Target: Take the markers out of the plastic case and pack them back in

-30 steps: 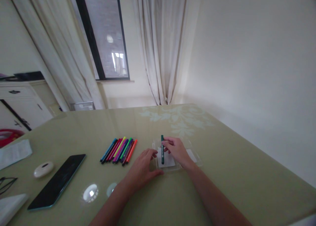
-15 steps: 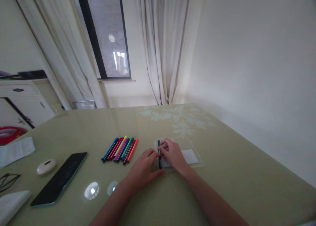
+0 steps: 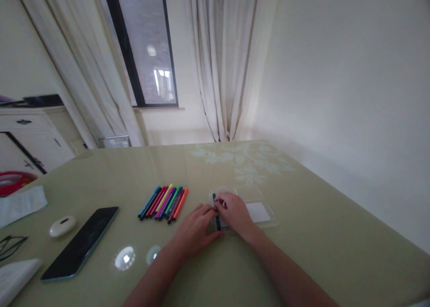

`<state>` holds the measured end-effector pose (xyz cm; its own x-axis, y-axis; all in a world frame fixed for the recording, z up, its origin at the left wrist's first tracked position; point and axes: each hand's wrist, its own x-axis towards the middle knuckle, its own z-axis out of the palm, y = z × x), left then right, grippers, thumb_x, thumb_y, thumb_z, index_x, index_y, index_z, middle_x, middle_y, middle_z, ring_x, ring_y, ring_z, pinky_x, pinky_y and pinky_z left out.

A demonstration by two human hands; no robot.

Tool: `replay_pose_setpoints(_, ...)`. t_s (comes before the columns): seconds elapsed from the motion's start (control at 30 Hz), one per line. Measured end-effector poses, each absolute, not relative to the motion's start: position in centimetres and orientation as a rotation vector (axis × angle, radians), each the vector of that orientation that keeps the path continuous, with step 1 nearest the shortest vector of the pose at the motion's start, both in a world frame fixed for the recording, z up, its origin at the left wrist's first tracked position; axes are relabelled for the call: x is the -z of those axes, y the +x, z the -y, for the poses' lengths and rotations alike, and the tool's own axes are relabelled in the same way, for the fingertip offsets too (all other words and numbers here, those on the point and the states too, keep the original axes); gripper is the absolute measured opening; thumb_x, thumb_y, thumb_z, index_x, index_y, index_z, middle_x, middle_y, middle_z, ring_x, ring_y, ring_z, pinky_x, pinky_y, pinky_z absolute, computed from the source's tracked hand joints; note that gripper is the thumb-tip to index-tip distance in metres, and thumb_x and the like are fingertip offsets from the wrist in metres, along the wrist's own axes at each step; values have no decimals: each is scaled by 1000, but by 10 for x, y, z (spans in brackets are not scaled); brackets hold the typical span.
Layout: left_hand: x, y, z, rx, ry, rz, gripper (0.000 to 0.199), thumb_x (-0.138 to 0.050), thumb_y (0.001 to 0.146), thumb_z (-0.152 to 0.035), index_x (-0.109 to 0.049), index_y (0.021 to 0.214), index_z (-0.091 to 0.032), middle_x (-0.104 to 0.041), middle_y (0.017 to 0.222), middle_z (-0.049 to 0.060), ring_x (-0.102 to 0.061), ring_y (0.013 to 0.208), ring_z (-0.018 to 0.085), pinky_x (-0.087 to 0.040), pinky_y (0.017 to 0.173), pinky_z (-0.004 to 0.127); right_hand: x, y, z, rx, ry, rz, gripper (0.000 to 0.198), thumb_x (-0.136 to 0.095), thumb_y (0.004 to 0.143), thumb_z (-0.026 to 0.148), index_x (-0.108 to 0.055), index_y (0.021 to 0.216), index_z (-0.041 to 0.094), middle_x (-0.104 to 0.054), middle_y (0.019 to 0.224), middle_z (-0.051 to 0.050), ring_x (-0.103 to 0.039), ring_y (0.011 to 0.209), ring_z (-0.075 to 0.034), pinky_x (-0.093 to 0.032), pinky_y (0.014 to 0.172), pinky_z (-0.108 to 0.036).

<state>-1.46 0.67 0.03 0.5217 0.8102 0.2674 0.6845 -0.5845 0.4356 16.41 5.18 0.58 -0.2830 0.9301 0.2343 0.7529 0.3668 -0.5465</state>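
Dark green marker pen with a blackish lower end [image 3: 218, 222]: mid-length is covered by fingertips, only the two ends show. It's at the left end of the clear, shallow plastic case [image 3: 274, 220], running roughly front to back, far end tipped slightly left. Can't tell if it touches the case floor. Case walls are see-through and faint; near left corner is behind the left hand [image 3: 195, 228]. White rectangular card [image 3: 258, 212] shows in the right part; more white under the right hand [image 3: 235, 211], mostly covered.

Cut off at the left edge: thin dark wire-like frame, possibly glasses [image 3: 11, 248], a white flat slab [image 3: 16, 275], a pale folded sheet, cloth or paper unclear [image 3: 23, 205], a red-rimmed object [image 3: 16, 181].

Around: multicoloured row of capped marker pens [image 3: 163, 204] left of the case, well apart from it. Black-screened slim phone or tablet [image 3: 80, 243] and white oval gadget [image 3: 62, 226] further left on the glossy olive-green worktop [image 3: 268, 266]. Left hand sits between row and case.

Right grip: thumb and fingers closed in a pinch on the marker's upper part. Left grip: thumb and fingers spread, fingertips against the marker's left side, thumb by its near end; can't tell how firmly it presses.
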Motion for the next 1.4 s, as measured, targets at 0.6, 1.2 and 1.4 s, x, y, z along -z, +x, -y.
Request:
replay_pose_setpoints(0.6,4,-59,-32,-781,2297,-2212,16,-51,97,-31,-64,96,-21,-67,110,12,-63,107,30,-49,98,45,-3,167,-54,-558,-1395,2060,22,-62,90,16,-80,102,20,-79,93,-6,-70,84,-18,-47,79,-27)
replay_pose_setpoints(1.2,-1,-19,-16,-1089,2110,-1609,29,-46,102,-49,-58,98,-23,-71,92,4,-67,85,23,-51,76,35,-7,162,-57,-1105,-979,1657,33,-56,96,46,-73,91,17,-72,82,-3,-61,64,-13,-44,60,-24)
replay_pose_setpoints(1.4,-2,-16,-12,-1164,2107,-1663,25,-53,100,-48,-55,96,-23,-66,89,2,-63,76,20,-47,68,32,-11,161,-58,-1333,-895,1481,35,-67,86,51,-73,94,18,-73,86,-3,-63,66,-13,-42,59,-24)
